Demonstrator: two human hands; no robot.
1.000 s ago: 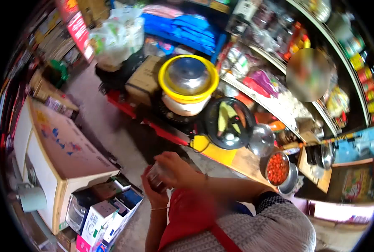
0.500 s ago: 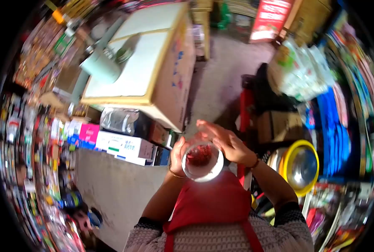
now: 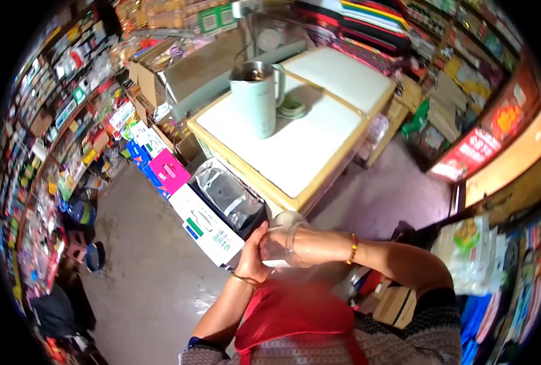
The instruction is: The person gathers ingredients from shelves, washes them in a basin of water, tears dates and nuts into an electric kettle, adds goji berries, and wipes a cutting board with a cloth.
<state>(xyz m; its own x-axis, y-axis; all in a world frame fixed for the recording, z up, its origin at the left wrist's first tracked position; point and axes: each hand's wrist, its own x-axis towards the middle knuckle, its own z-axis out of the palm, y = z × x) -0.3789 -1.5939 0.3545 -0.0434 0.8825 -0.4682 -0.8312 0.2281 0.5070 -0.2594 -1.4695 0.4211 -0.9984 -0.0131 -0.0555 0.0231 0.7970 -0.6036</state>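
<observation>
A clear jar-like container (image 3: 278, 244) is held between both hands in front of the red apron (image 3: 295, 316). My left hand (image 3: 252, 257) is wrapped round its left side, with the thumb pointing up. My right hand (image 3: 307, 244) is at its right side, its fingers partly hidden behind and inside the clear wall. A pale rim shows at the container's bottom edge; its contents are hard to make out.
Beyond the hands stands a white-topped chest (image 3: 307, 149) carrying a pale green pitcher (image 3: 255, 100) and a small round dish (image 3: 292, 106). Cartons (image 3: 206, 222) line its near side. A plastic bag (image 3: 470, 249) lies at the right. Crowded shelves (image 3: 58, 109) rise at the left.
The view has swung left from the yellow-rimmed pot and shelves to the white-topped chest. The hands still hold the container, now tilted differently, and the red contents seen earlier no longer show.
</observation>
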